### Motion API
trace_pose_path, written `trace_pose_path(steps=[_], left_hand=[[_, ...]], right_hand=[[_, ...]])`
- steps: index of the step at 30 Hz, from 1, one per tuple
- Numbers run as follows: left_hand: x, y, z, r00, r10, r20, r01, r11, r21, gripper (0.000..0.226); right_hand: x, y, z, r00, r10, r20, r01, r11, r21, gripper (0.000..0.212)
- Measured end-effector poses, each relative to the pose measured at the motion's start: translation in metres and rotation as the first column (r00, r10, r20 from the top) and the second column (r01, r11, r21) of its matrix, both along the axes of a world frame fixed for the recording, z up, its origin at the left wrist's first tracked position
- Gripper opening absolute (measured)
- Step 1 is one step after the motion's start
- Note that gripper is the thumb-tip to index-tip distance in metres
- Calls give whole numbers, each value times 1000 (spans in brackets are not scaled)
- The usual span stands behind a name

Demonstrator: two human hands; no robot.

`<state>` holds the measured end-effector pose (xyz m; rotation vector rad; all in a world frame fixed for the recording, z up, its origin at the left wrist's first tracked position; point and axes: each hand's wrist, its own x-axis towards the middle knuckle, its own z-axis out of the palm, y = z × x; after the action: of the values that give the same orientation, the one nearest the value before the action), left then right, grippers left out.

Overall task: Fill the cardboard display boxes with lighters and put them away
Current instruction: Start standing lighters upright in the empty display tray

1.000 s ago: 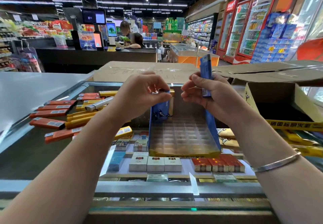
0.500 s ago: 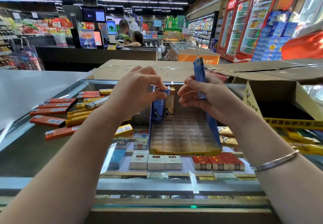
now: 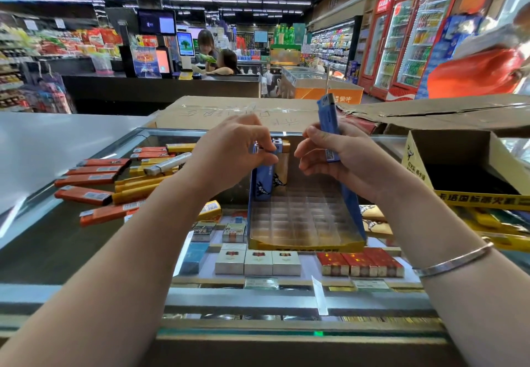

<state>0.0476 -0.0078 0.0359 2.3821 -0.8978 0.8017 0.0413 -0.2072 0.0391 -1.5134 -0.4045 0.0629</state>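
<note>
A blue and yellow cardboard display box (image 3: 305,244) with a clear grid insert stands on the glass counter in front of me. My left hand (image 3: 232,154) pinches the top of a blue lighter (image 3: 265,183) standing in the box's back left corner, next to a yellow lighter (image 3: 282,170) and another blue one. My right hand (image 3: 332,157) holds a second blue lighter (image 3: 328,125) upright above the box's back right. Orange and yellow lighters (image 3: 97,180) lie loose on the counter to the left.
An open yellow cardboard carton (image 3: 447,166) sits to the right, with flattened brown cardboard (image 3: 229,111) behind the box. Cigarette packs (image 3: 258,262) show under the glass. A checkout counter with two people (image 3: 218,60) is further back; drink fridges (image 3: 401,42) stand at the right.
My left hand has pushed its blue lighter lower into the box's back left corner. My right hand has kept its blue lighter raised, shifting slightly left.
</note>
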Motion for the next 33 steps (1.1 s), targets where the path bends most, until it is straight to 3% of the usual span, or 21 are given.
trace_pose_path(steps=[6, 9, 13, 16, 19, 22, 30, 33], left_hand=[[1, 4, 3, 994, 19, -103, -23, 999, -38, 21], [-1, -1, 2, 991, -64, -118, 42, 982, -187, 11], [-8, -9, 7, 957, -219, -189, 137, 919, -370, 30], [-15, -13, 11, 892, -376, -252, 250, 874, -417, 34], [-19, -12, 14, 767, -556, -321, 365, 789, -495, 38], [-19, -9, 17, 721, -590, -363, 351, 763, -543, 35], [-17, -9, 14, 790, -533, -303, 308, 772, -556, 25], [-15, -8, 14, 825, -505, -254, 284, 758, -587, 23]], right_hand=[[0, 0, -1, 999, 51, -4, -51, 996, -76, 7], [1, -2, -1, 994, 105, -23, -107, 983, -147, 6], [-2, -2, -1, 968, 243, -68, -252, 936, -245, 6], [-6, 0, -1, 923, 374, -94, -386, 893, -234, 19], [-8, -2, 1, 871, 475, -123, -490, 850, -192, 32], [-10, -3, 2, 838, 521, -160, -541, 833, -118, 41], [-8, -2, 3, 915, 404, -28, -405, 912, -70, 24], [-7, 0, 3, 943, 332, -14, -331, 933, -141, 33]])
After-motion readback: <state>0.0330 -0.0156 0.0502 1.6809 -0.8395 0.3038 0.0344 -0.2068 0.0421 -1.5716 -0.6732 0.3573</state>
